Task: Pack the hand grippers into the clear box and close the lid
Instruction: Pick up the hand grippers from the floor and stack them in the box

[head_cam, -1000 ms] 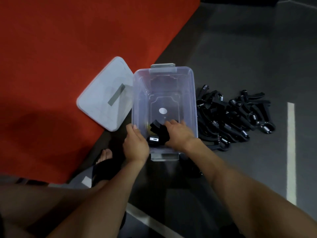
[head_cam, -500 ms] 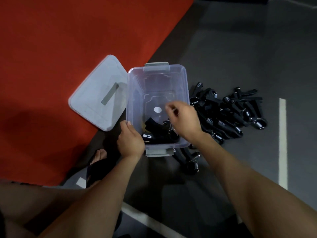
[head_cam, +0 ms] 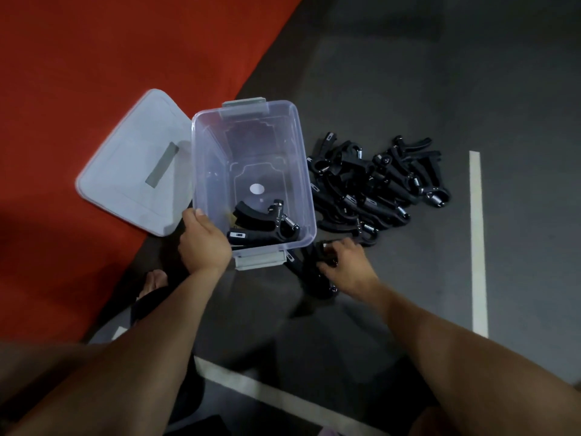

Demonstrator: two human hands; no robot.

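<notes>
Head camera, looking down: a person crouches over a clear box [head_cam: 251, 171] standing open on a dark floor [head_cam: 408, 73]. The left hand [head_cam: 204, 243] grips the box's near left corner, fingers curled over the rim. The right hand [head_cam: 345, 265] is down on the floor just right of the box's near end, its fingers curled round a black hand gripper [head_cam: 317, 272] lying there with one or two others; motion blur leaves it unclear how firmly it is held. Two hand grippers in the box [head_cam: 264, 225] lie against its near wall, handles overlapping. The pile of hand grippers [head_cam: 374, 184] sits on the floor just beside the box's right wall. The lid [head_cam: 135, 162], pale with a grey strip on top, lies flat to the left, touching the box and resting mostly on a red mat [head_cam: 110, 51]. White floor lines [head_cam: 478, 240] run to the right and across the foreground.
</notes>
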